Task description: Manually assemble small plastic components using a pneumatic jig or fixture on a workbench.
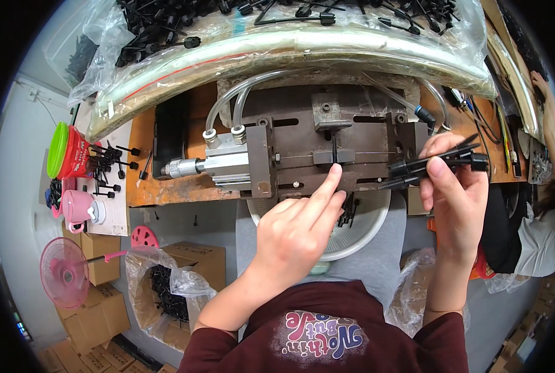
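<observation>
My left hand [296,233] reaches over the machine's front edge. Its index finger is stretched out, with the tip at a slim black part standing in the small dark block [334,156] at the middle of the metal fixture [302,140]; the other fingers are loosely bent and hold nothing. To the right, my right hand [455,193] is closed round a bundle of black plastic rod-like parts [436,165], pinned between thumb and fingers. A white basket [346,251] sits on my lap under the fixture, with several similar black parts in it.
A silver air cylinder [226,166] with clear hoses [218,105] flanks the fixture on the left. Behind lies a plastic-lined heap of black parts [159,31]. A pink fan [65,272] and a lined carton [196,261] stand lower left. Another person's arm [548,112] shows far right.
</observation>
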### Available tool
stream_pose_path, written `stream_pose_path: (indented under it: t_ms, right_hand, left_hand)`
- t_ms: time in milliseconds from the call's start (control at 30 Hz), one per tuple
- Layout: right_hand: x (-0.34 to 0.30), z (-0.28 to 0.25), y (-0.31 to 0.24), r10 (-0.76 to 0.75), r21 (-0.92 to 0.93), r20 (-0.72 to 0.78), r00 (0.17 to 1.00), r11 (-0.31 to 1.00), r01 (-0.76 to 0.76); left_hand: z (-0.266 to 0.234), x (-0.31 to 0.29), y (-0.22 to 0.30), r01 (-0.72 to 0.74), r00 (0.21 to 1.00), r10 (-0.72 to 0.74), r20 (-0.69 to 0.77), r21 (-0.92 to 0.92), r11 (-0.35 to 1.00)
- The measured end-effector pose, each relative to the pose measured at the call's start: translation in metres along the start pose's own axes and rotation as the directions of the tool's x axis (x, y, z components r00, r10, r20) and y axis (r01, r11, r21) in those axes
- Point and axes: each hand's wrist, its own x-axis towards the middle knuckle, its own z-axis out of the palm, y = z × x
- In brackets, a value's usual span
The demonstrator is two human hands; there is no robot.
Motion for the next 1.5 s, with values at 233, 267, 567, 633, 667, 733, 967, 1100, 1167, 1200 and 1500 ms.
stream_pose_path:
  t_ms: [233, 267, 567, 633, 667, 733, 967, 1100, 1167, 1200, 1500]
  right_hand:
    - [-0.011, 0.002, 0.002, 0.034, 0.009, 0.018, 0.999, 0.999, -0.034]
    - [-0.012, 0.004, 0.002, 0.044, 0.021, 0.01, 0.999, 0.999, -0.044]
    - [-0.017, 0.007, 0.005, 0.271, 0.146, 0.117, 0.956, 0.947, -0.286]
    - [-0.019, 0.007, 0.007, 0.351, 0.14, 0.168, 0.921, 0.916, -0.375]
    - [-0.02, 0.008, 0.009, 0.367, 0.164, 0.196, 0.91, 0.902, -0.399]
    - [-0.019, 0.008, 0.009, 0.397, 0.181, 0.251, 0.883, 0.877, -0.445]
    - [-0.027, 0.01, 0.006, 0.331, 0.133, 0.102, 0.938, 0.93, -0.343]
    - [-0.032, 0.015, 0.005, 0.095, 0.049, -0.051, 0.994, 0.995, -0.092]
    - [-0.033, 0.011, 0.009, 0.054, 0.03, -0.052, 0.997, 0.998, -0.052]
    - [-0.033, 0.011, 0.01, 0.042, 0.03, -0.053, 0.998, 0.999, -0.04]
    - [-0.036, 0.009, 0.013, -0.047, 0.03, -0.085, 0.995, 0.998, 0.049]
  left_hand:
    - [0.001, 0.011, 0.0, 0.015, 0.999, -0.016, 0.029, 0.045, 0.999]
    - [0.001, 0.011, 0.001, 0.023, 0.999, -0.025, 0.039, 0.043, 0.999]
    - [-0.015, 0.018, 0.001, 0.112, 0.993, -0.089, 0.075, -0.405, 0.908]
    - [-0.023, 0.026, 0.006, 0.006, 0.998, -0.038, -0.05, -0.527, 0.85]
    - [-0.021, 0.023, 0.002, -0.103, 0.995, 0.088, -0.055, -0.565, 0.818]
    - [-0.031, 0.022, 0.006, -0.085, 0.996, 0.084, -0.028, -0.553, 0.829]
    - [-0.044, 0.005, 0.011, 0.056, 0.998, -0.07, -0.012, -0.463, 0.885]
    - [-0.013, 0.001, 0.001, 0.137, 0.988, -0.152, -0.032, -0.28, 0.95]
    - [-0.003, 0.002, -0.003, 0.048, 0.998, -0.051, -0.024, -0.119, 0.992]
    - [0.0, 0.003, -0.004, 0.001, 1.0, -0.002, -0.014, -0.037, 0.999]
    - [0.003, 0.013, -0.004, -0.01, 1.0, 0.009, 0.018, 0.046, 0.999]
